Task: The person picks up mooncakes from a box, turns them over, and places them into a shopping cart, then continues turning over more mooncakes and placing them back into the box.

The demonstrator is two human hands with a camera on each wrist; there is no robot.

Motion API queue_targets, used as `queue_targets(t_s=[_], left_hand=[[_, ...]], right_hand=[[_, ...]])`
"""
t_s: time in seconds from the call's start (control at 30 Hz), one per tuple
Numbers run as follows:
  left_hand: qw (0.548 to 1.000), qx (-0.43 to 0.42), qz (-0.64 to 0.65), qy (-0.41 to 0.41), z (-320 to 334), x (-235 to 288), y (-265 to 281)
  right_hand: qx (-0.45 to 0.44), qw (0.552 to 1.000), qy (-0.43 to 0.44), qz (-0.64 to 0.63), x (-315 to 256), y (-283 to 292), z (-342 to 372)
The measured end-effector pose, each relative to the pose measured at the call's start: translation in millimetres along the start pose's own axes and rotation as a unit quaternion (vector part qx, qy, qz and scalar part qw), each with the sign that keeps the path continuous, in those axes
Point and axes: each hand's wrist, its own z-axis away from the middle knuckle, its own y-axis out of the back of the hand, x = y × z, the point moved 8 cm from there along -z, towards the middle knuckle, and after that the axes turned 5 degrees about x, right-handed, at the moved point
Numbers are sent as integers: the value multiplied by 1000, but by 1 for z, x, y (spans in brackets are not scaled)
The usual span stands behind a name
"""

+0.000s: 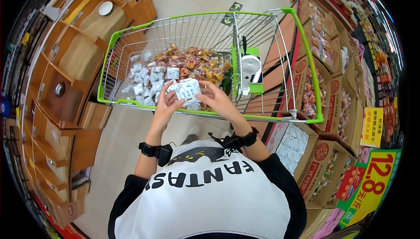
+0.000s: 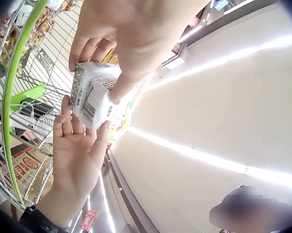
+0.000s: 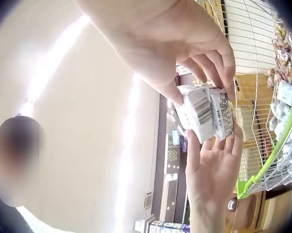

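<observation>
Both hands are over the trolley's near rim. My left hand [image 1: 165,108] and right hand [image 1: 219,102] hold two small white packets with blue print between fingertips and thumbs; the front packet [image 1: 188,91] partly covers the other. In the left wrist view, the left hand [image 2: 124,43] grips from above, its thumb on the near packet [image 2: 98,104], and the right hand's fingers [image 2: 77,127] touch the lower side. From the right wrist, the right hand [image 3: 180,48] pinches the packets [image 3: 199,112], with the left hand [image 3: 214,167] at their other edge.
The green-rimmed trolley [image 1: 188,17] holds similar white packets [image 1: 144,79], many wrapped brown items [image 1: 192,59] and a white fan [image 1: 250,66] on its green seat flap. Wooden display shelves [image 1: 65,86] stand left, cartons of packaged goods [image 1: 332,103] right.
</observation>
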Motion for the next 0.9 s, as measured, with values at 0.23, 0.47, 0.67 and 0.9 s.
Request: queue_targets(t_s=[0.23,0.47,0.67,0.9], left_hand=[[990,97,-32,95,10,-27,53],[974,174,-41,141,2,-54,99],[975,199,-28,94,-26,-24,120],[964,229,-125,54,-32,-32,146]], right_hand=[[-63,993,-103,16,52,-35,-28],[-72,988,-122,63,76,-66,-56],[-81,993,-68,45,71,-88,-98],[-68,988,21,134,68,-72,-94]])
